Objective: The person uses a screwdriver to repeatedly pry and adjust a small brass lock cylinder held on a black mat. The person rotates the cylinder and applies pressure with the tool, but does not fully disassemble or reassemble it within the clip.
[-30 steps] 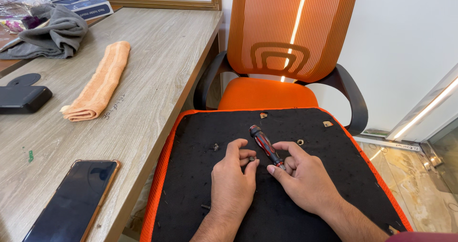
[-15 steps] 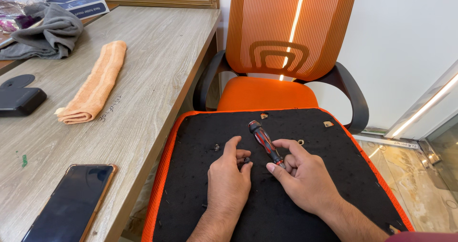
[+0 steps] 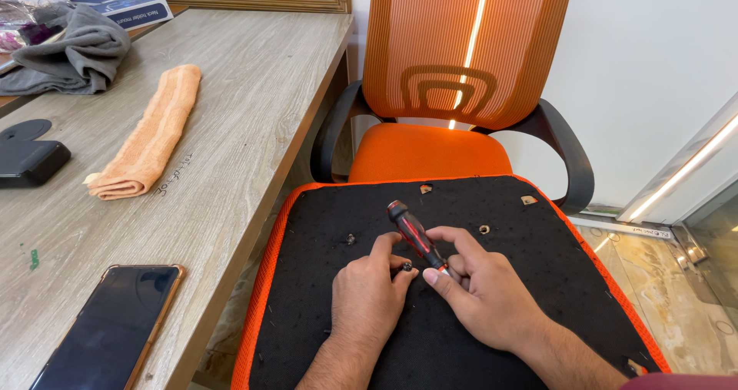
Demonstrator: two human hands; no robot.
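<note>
right hand (image 3: 484,298) grips a red-black screwdriver (image 3: 415,235) on the black seat underside (image 3: 323,282) — left hand (image 3: 369,298) pinches a screw (image 3: 406,266) at its 9 o'clock.

Both forearms were bare from the wrist up, with no watch, ring, band or glove showing on the left hand (image 3: 367,302) or the right hand (image 3: 480,298). The nails were short and plain. At the lower right corner, a small edge of dark red sleeve (image 3: 680,382) showed.
</note>
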